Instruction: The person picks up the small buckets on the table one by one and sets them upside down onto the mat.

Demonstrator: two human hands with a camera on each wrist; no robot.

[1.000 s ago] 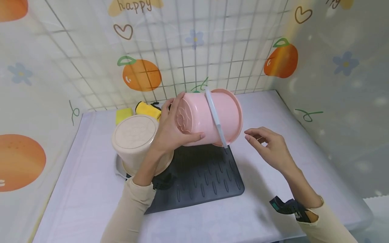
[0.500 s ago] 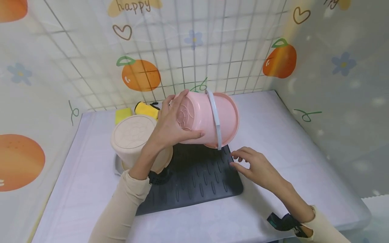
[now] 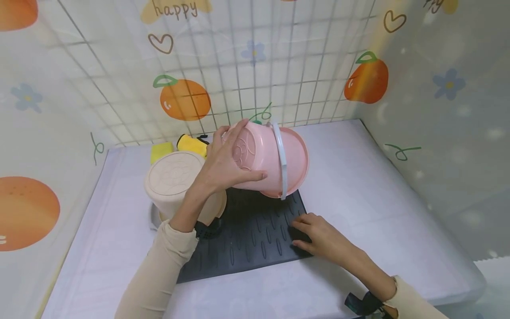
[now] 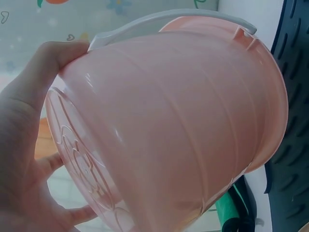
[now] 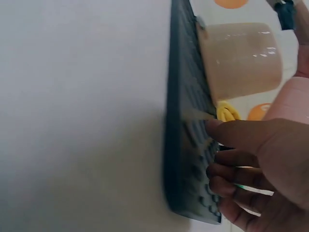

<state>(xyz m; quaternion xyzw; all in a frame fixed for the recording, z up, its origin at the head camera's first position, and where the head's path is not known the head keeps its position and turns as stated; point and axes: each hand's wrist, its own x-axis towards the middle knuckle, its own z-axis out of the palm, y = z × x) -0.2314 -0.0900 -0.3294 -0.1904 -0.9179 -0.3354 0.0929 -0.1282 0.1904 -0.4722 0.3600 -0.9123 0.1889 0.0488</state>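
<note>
My left hand grips a pink bucket round its base, thumb along one side. The bucket is held on its side above a dark ribbed mat, its mouth turned to the right and slightly down and its pale grey handle hanging across it. In the left wrist view the bucket shows a flower pattern on its bottom. My right hand hovers at the mat's right front corner, fingers loosely bent and holding nothing. In the right wrist view its fingertips are close to the mat; contact cannot be told.
A cream bucket stands upside down on the mat's left part, with a grey edge showing beside it. Behind it lie a yellow-green sponge and a rolled yellow cloth. A printed curtain surrounds the white table.
My right hand has moved down and left, from beside the bucket's mouth to the mat's corner. The pink bucket's mouth has tipped slightly downward in my left hand.
</note>
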